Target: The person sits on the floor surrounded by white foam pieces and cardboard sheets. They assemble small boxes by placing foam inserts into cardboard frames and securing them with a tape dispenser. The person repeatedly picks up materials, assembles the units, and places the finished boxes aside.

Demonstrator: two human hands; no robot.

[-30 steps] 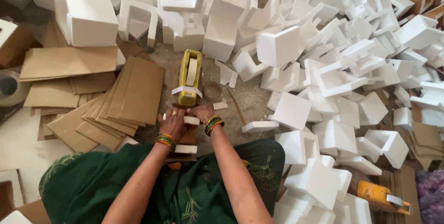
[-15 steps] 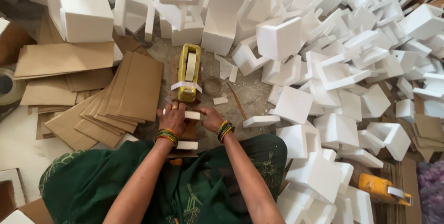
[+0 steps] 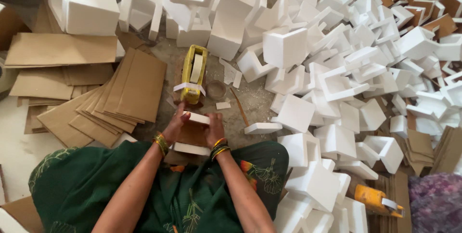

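Note:
My left hand [image 3: 174, 126] and my right hand [image 3: 214, 129] both grip a small assembly: a brown cardboard piece [image 3: 192, 134] with a white foam strip [image 3: 196, 117] at its far edge and another white foam strip [image 3: 191, 148] at its near edge. I hold it low over the floor, just in front of my lap in green cloth [image 3: 159, 189]. A yellow tape dispenser [image 3: 194, 74] with a white tape roll stands right beyond my hands, a strip of tape hanging off its near end.
Fanned brown cardboard sheets [image 3: 120, 93] lie to the left. A big heap of white foam corner pieces [image 3: 346, 84] fills the right and far side. A loose foam strip [image 3: 263, 128] and a thin stick [image 3: 239, 107] lie on the floor. Another yellow tape dispenser [image 3: 378, 200] sits lower right.
My hands have shifted slightly on the cardboard-and-foam piece and keep their grip on it. The view has drifted a little; nothing else has moved.

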